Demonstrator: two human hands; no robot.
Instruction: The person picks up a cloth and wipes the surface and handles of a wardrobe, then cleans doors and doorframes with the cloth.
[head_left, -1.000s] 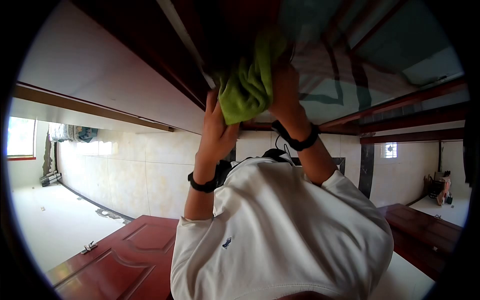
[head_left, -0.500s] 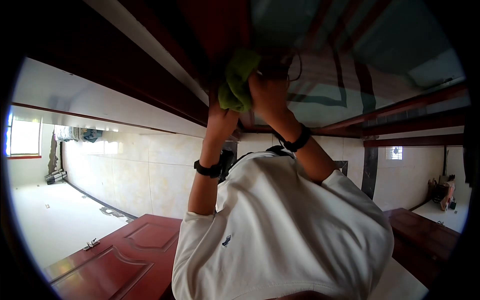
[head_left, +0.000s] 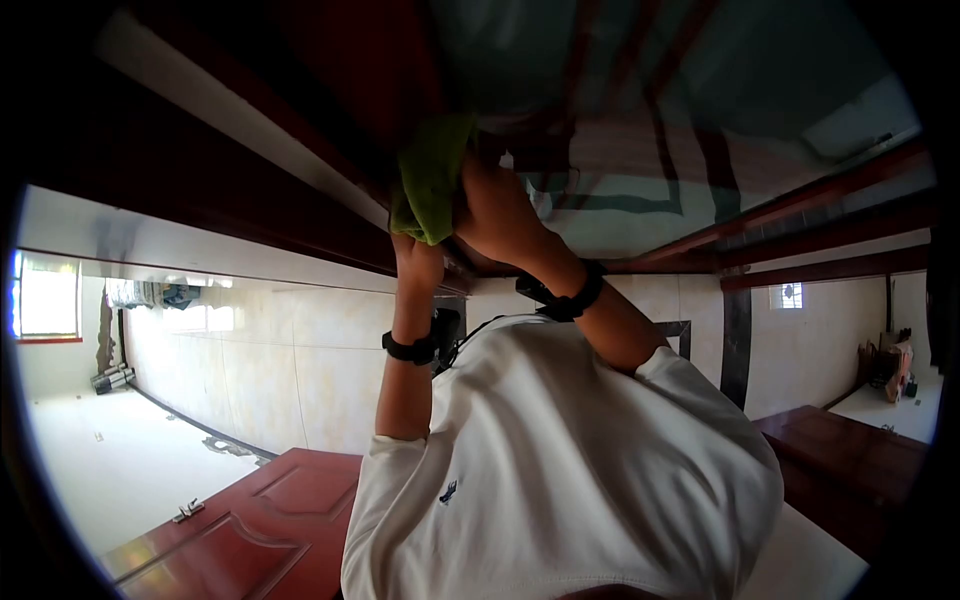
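A bunched green cloth (head_left: 432, 180) is pressed against the dark red wooden frame (head_left: 350, 60), beside a glossy, reflecting panel (head_left: 640, 225). My right hand (head_left: 500, 212) is closed on the cloth's right side, its fingers partly in shadow. From below, my left hand (head_left: 418, 262) reaches up to the cloth. Most of its fingers are hidden behind the green folds, but it appears wrapped around them. Each wrist wears a black band.
A red panelled door (head_left: 250, 520) with a metal handle stands at lower left, against a white wall (head_left: 110, 450). Pale tiled floor (head_left: 270, 350) spreads below the frame. A bright window (head_left: 48, 295) shows at far left, and piled items (head_left: 890, 365) sit at far right.
Both hands and the green cloth have shifted left and slightly down in view, along the wooden frame. The cloth is still held. The view has tilted a little.
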